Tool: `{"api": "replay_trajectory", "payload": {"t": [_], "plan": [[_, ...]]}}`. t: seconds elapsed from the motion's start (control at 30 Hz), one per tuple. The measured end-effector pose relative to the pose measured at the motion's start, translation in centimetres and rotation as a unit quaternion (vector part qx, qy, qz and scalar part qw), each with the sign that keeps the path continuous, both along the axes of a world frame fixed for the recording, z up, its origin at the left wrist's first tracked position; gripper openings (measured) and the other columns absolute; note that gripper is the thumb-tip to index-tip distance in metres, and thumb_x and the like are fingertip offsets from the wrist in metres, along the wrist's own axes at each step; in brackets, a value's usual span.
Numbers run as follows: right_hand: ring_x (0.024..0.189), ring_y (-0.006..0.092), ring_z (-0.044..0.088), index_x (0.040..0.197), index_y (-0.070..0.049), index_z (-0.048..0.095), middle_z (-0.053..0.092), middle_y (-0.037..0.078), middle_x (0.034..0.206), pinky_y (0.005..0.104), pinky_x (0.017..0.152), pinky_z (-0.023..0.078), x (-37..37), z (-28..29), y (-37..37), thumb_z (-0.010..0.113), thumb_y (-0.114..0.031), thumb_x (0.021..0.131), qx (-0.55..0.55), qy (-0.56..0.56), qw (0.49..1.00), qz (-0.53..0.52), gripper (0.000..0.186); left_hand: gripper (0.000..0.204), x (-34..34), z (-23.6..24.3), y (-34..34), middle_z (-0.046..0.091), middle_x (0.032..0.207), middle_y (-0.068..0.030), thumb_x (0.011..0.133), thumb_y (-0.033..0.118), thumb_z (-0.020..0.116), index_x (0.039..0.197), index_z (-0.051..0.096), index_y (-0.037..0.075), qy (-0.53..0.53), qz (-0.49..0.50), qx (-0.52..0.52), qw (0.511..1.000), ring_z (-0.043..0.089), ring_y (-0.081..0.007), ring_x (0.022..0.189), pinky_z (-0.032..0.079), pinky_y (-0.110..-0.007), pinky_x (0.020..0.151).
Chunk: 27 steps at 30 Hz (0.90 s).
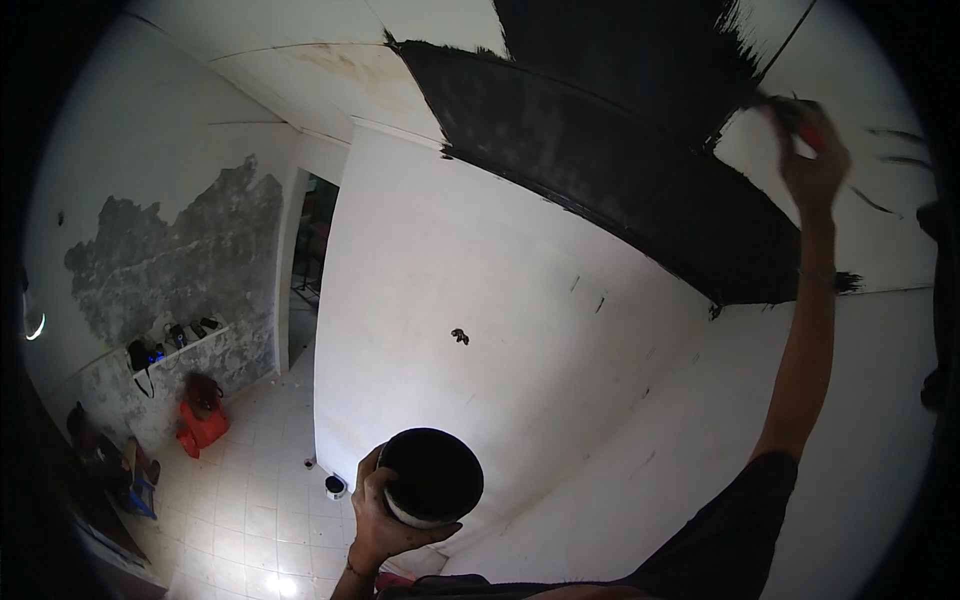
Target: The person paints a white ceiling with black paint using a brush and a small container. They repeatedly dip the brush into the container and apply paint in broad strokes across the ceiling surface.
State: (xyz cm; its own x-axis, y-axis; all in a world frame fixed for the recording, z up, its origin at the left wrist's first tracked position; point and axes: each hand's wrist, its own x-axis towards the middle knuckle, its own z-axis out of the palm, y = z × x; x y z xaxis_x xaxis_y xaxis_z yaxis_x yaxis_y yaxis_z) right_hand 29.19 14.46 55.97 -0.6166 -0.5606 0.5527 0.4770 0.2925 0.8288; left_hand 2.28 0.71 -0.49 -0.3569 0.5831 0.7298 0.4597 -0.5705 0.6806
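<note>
While brush (809,136) high, pot (428,520) (dark-mouthed) low.

The head camera, a wide fisheye and the left of a side-by-side pair, looks out from the person's own head. It faces a white wall (480,260) and takes in the ceiling (620,60) along the top and the tiled floor (250,470), seen from above, at lower left. The left hand (372,525) is near the lens, the doorway (312,245) well beyond it. Straight edges bow toward the dark rim.
</note>
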Motion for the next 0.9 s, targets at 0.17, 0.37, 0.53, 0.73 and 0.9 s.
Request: {"api": "replay_trajectory", "payload": {"t": [0.17,0.37,0.53,0.73,0.9], "plan": [[0.088,0.0179,0.074,0.104,0.003,0.072,0.075,0.007,0.097,0.0255,0.076,0.059,1.0,-1.7,-0.9,0.08,0.005,0.085,-0.059,0.018,0.994,0.091,0.02,0.11,0.0,-0.1,0.0,0.052,0.139,-0.0206,0.045,0.042,0.105,0.13,0.039,0.021,-0.001,-0.006,-0.006,1.0,0.056,-0.0407,0.128,0.051,-0.054,0.103],[0.085,0.023,0.075,0.104,-0.007,0.074,0.073,0.008,0.097,0.032,0.075,0.059,-0.1,-3.4,4.7,0.08,-0.002,0.086,-0.095,-0.059,0.993,-0.036,0.019,0.109,0.1,0.1,-0.1,0.051,0.14,-0.0198,0.046,0.042,0.105,0.131,0.038,0.023,-0.008,-0.013,-0.014,1.0,0.055,-0.041,0.129,0.051,-0.054,0.103],[0.084,0.0213,0.075,0.103,-0.004,0.076,0.074,0.01,0.095,0.03,0.07,0.06,1.8,-1.3,2.5,0.083,-0.001,0.084,0.056,0.065,0.995,0.048,0.021,0.109,0.1,0.1,0.0,0.052,0.139,-0.0202,0.047,0.041,0.104,0.131,0.038,0.023,0.006,0.006,-0.014,1.0,0.057,-0.0409,0.128,0.052,-0.054,0.102],[0.085,0.0191,0.075,0.104,-0.005,0.075,0.074,0.009,0.099,0.0279,0.071,0.061,2.1,-4.4,5.7,0.083,-0.001,0.084,-0.053,-0.008,0.996,0.073,0.022,0.109,0.4,-0.1,0.1,0.051,0.139,-0.0214,0.047,0.042,0.104,0.131,0.038,0.022,0.012,0.003,-0.014,1.0,0.056,-0.0412,0.129,0.052,-0.055,0.102],[0.086,0.0209,0.076,0.108,-0.008,0.074,0.074,0.008,0.101,0.0271,0.072,0.059,2.7,-1.6,5.4,0.081,-0.004,0.086,0.002,0.018,1.0,0.026,0.024,0.11,0.3,0.0,0.3,0.051,0.139,-0.0211,0.048,0.041,0.104,0.132,0.037,0.022,0.022,0.0,-0.017,1.0,0.056,-0.0413,0.129,0.051,-0.055,0.103]]}}
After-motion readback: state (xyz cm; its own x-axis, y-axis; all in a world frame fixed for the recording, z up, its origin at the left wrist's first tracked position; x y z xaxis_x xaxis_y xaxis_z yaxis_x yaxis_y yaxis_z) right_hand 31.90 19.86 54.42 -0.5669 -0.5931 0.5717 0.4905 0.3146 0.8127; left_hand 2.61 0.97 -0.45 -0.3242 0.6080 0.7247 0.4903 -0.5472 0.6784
